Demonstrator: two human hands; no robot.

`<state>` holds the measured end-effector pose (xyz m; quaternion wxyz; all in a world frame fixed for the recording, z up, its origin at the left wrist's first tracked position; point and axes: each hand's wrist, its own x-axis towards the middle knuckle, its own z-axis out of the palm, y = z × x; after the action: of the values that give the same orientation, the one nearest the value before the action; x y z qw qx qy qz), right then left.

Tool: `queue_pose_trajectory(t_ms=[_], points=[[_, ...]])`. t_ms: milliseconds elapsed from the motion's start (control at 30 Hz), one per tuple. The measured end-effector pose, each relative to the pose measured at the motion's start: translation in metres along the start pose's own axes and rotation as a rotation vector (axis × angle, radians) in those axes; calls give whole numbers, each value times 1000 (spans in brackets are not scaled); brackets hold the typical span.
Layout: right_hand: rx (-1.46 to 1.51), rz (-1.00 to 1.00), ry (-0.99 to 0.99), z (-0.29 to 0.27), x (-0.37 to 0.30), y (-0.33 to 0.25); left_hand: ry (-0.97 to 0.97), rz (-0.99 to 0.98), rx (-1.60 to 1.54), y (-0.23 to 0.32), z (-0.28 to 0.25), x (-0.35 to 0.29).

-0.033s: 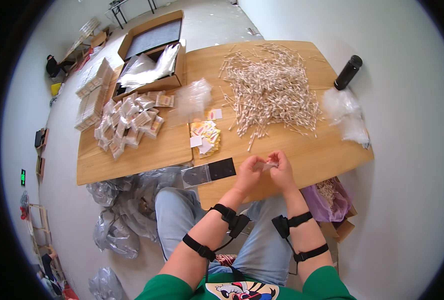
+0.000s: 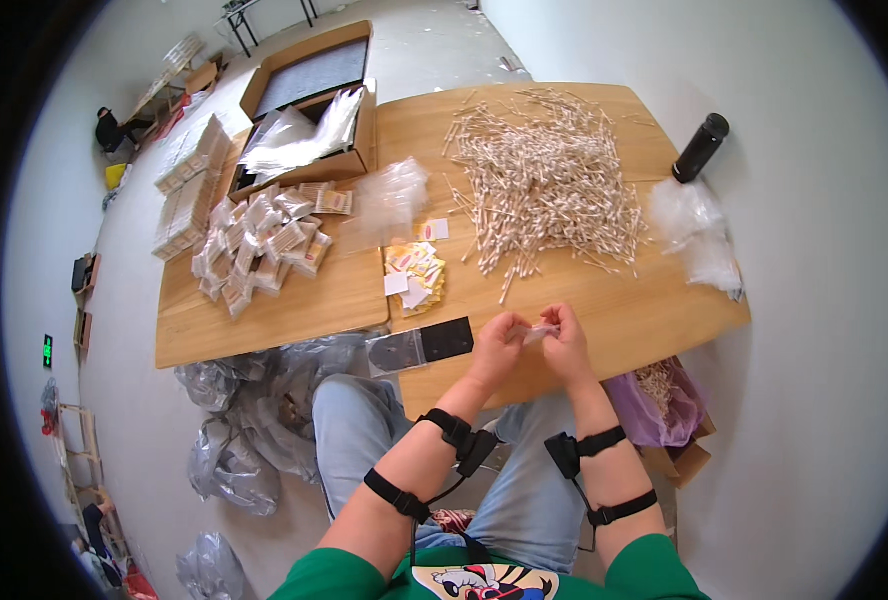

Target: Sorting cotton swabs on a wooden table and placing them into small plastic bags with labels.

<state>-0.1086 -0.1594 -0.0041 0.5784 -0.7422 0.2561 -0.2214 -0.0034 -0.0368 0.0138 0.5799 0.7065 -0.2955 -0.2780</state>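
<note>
Close together over the near edge of the table, my left hand (image 2: 498, 350) and my right hand (image 2: 566, 345) are both closed, fingertips nearly meeting. Between them they pinch a small whitish piece (image 2: 537, 333); it is mostly covered by the fingers and its kind does not show. Left of my left hand lies a flat clear plastic sleeve (image 2: 396, 352) beside a black rectangular card (image 2: 447, 339). Farther off is a heap of small yellow and white cards (image 2: 414, 275). Beyond my hands spreads a large pile of cotton swabs (image 2: 549, 185).
Filled swab packets (image 2: 264, 240) lie in a heap on the left, near stacked packs (image 2: 189, 190). An open cardboard box (image 2: 359, 150) holds plastic bags; clear bags (image 2: 389, 195) lie beside it. A black bottle (image 2: 700, 147) stands at the right. Below sits a purple-lined box (image 2: 644, 425).
</note>
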Motion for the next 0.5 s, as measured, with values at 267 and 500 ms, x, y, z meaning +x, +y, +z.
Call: queue_pose_trajectory(t_ms=[267, 500], points=[[-308, -21, 302, 5, -2, -7, 269, 79, -321, -4, -174, 77], [-627, -189, 415, 4, -5, -7, 482, 18, 604, -23, -271, 153]])
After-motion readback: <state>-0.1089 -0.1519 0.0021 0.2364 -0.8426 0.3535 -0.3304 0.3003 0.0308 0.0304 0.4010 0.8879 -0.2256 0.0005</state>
